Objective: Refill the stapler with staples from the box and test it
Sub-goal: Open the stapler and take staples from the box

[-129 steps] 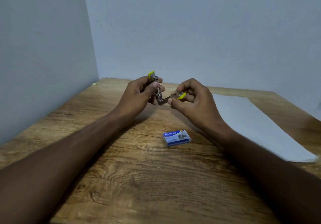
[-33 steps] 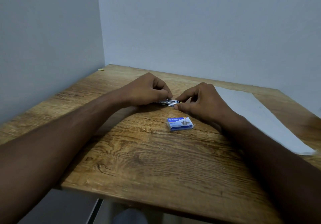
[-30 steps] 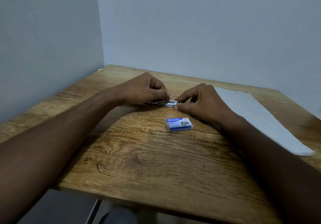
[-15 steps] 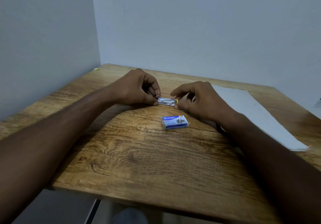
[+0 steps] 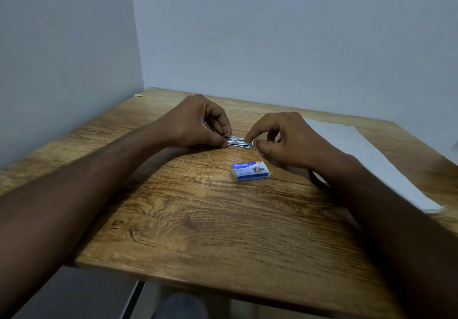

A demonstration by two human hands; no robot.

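A small metal stapler (image 5: 240,142) with a yellow tip lies opened flat on the wooden table (image 5: 198,219), between my two hands. My left hand (image 5: 198,125) grips its left end with curled fingers and thumb. My right hand (image 5: 285,140) pinches the right end with forefinger and thumb at the yellow tip. A blue and white staple box (image 5: 250,171) lies on the table just in front of the stapler, a flap open on its right side.
A white sheet of paper (image 5: 366,155) lies on the right part of the table, running to the right edge. Grey walls close off the back and left. A small yellow scrap (image 5: 138,94) sits at the far left corner.
The stapler was held open in the air earlier; it now lies flat on the table. Over the last second both hands stayed on its ends, and the right forefinger lifted onto the rail.
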